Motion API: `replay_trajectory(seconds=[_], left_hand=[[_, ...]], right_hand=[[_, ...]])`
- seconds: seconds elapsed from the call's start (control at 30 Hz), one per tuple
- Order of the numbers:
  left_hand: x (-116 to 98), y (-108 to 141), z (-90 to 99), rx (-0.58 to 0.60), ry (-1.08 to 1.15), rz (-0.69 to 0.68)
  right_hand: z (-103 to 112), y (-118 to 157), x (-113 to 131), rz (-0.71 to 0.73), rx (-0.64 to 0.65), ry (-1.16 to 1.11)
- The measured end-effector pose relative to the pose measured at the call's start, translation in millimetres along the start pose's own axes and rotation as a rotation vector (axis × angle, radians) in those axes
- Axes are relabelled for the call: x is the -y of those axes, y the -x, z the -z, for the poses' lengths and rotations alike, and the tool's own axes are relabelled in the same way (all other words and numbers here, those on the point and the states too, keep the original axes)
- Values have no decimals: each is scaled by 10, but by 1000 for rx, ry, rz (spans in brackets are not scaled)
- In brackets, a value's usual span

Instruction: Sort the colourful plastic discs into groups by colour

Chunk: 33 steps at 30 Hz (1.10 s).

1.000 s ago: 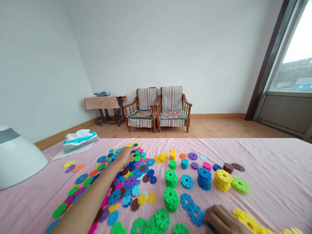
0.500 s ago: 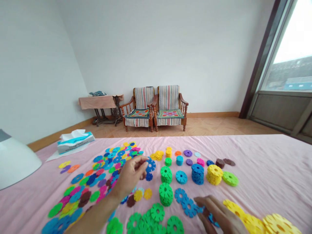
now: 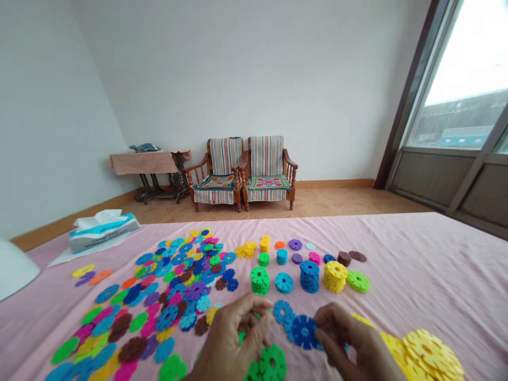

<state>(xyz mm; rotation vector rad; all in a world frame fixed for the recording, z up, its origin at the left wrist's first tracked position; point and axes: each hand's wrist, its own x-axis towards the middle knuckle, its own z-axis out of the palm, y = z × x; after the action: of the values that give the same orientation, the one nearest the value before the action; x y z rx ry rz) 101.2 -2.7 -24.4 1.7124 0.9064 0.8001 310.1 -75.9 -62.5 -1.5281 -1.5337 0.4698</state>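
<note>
My right hand (image 3: 345, 336) pinches a dark blue notched disc (image 3: 305, 332) at its right edge, over a row of lighter blue discs (image 3: 282, 312). My left hand (image 3: 244, 333) is curled in front of the green stacks, thumb near the fingers; whether anything is between them is hidden. Beneath and beside it lie loose green discs (image 3: 273, 362). Beyond the hands stand a green stack (image 3: 260, 280), a blue stack (image 3: 309, 276) and a yellow stack (image 3: 335, 276), with a single blue disc (image 3: 284, 282) between green and blue.
Mixed coloured discs (image 3: 166, 317) spread over the left of the pink cloth (image 3: 420, 264). Large yellow discs (image 3: 431, 352) lie at the lower right. A tissue box (image 3: 103, 232) and a white rounded object (image 3: 16, 270) are at the left. Two chairs stand beyond.
My left hand has moved right and nearer, away from the blue disc it held. A dark blue disc now shows in my right hand's fingers. The view has shifted to the right.
</note>
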Motion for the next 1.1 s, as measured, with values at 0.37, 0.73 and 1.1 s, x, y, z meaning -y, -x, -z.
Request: replay_trajectory(seconds=[0.37,0.73,1.1], left_hand=[[151,-369,602,-304,-88,-91],[333,-496,969,-578,-285,-131],[615,-575,1224,-434,-697,-195]], right_hand=[[110,-106,-129,-97,24,280],[263,-109,-78,44,-48,291],[189,-109,-115,36,-25,281]])
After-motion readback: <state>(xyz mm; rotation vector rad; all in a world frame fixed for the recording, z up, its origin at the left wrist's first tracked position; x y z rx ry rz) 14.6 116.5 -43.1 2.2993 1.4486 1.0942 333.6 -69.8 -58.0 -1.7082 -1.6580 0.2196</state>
